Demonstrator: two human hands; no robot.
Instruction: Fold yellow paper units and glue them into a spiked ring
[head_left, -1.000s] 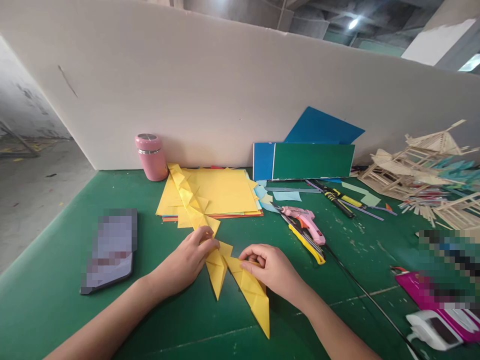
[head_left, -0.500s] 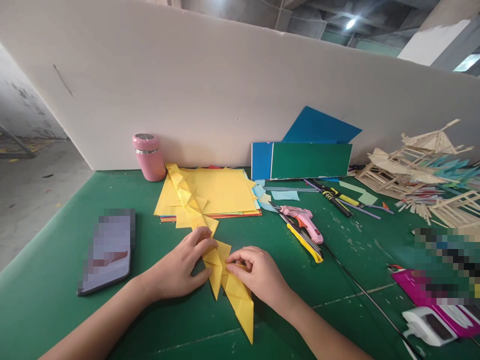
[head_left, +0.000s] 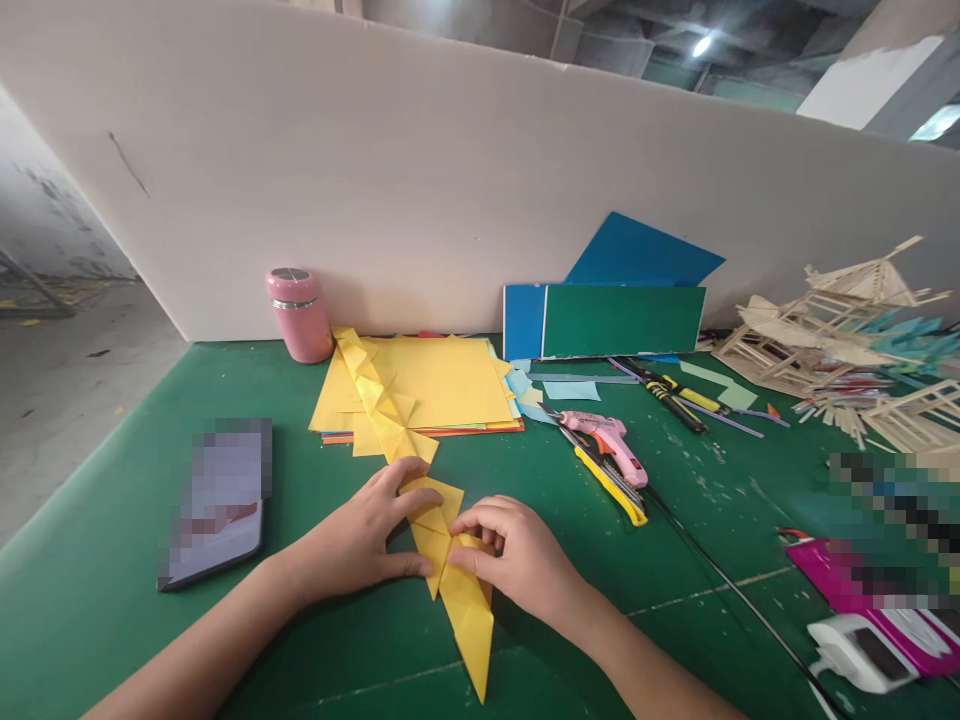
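Note:
A zigzag strip of folded yellow paper [head_left: 375, 400] runs from the paper stack down toward me. My left hand [head_left: 375, 525] steadies its near end against the table, thumb and fingers spread across the folds. Between the thumb and fingers of my right hand [head_left: 514, 545] is the upper end of a separate-looking folded yellow paper piece [head_left: 471, 625]. Its pointed tip faces me, and its top meets the strip's end. Whether the two are interlocked there I cannot tell, since my fingers cover part of the joint.
Beyond my hands lies a stack of coloured paper [head_left: 457, 380], with a pink flask [head_left: 300, 320] beside it. A phone [head_left: 221, 500] is at left. To the right are a pink glue gun [head_left: 611, 445], a yellow utility knife [head_left: 615, 495] and a wooden stick model [head_left: 810, 330].
The folded piece in my right hand has swung leftward, its tip now lower and closer to the strip. My left thumb has shifted slightly right over the strip.

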